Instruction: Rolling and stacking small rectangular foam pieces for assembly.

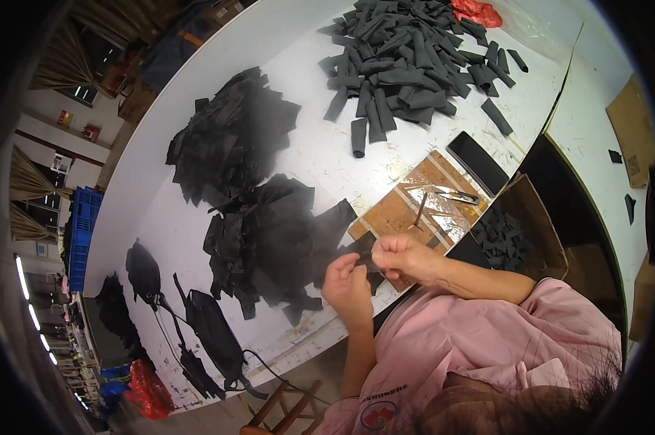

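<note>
Both hands meet over the near edge of the white table, with a small piece of black fabric (364, 245) between them. My left hand (348, 291) has its fingertips closed on the lower left of the piece. The fingers of my right hand (406, 257), curled into a pinch, grip its right side. Parts of the fabric are hidden behind the fingers. Just beyond the hands lies a brown board (385, 216) with clear tape on it. A small metal snips or cutter (456, 195) rests on that board.
Two heaps of flat black pieces (233, 138) lie to the left. Rolled black tubes (407, 69) are piled at the back. A dark phone (478, 163) sits beyond the board. At right, a cardboard box (534, 210) holds small black pieces. Black pouches (211, 330) lie front left.
</note>
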A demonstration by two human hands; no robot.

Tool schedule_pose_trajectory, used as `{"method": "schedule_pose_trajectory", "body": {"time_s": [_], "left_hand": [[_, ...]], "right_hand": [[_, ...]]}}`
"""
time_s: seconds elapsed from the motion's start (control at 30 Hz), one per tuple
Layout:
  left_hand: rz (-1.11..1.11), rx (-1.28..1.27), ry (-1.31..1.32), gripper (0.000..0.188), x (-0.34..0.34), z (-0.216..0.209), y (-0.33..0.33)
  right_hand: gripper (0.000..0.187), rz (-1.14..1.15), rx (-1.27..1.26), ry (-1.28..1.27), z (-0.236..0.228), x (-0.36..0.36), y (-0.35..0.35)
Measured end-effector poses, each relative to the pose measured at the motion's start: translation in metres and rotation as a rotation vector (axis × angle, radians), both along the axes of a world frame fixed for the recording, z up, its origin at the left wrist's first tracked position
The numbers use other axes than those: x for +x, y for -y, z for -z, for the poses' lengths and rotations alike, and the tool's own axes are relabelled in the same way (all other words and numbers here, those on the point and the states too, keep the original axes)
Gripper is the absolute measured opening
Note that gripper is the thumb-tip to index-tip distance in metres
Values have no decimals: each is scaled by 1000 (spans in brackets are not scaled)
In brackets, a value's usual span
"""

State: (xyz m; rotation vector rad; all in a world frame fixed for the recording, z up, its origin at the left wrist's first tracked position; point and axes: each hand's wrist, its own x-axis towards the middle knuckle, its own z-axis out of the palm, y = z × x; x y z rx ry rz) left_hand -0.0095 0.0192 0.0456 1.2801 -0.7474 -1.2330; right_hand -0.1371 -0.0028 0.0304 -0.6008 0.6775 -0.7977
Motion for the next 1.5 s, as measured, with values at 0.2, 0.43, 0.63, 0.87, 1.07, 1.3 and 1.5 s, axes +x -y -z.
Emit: {"method": "schedule_pose_trajectory", "body": {"time_s": [0.2,0.43,0.63,0.87,1.07,1.3,1.5], "left_hand": [[629,-46,-1089,30,-5,-24,-9],[216,-512,468,26,-33,-24,-7],[360,-164,-126,12,-50,-58,21],[734,256,-1427,22,-54,-45,64],[589,123,-992,23,-54,24,58],[465,-716,429,23,-58,-26,64],[272,-512,-119,7,-66,-29,48]], "right_hand": [[15,28,-154,228,-13,-13,-11],[19,263,-494,-287,-49,-38,-19],[16,421,-869,-690,-82,-64,-7],[24,211,-400,-323,-58,-88,38],[23,100,-85,-102,-10,-88,37],[26,336,-726,-761,-19,-102,44],[37,228,-1368,-1115,-75,-97,33]]}}
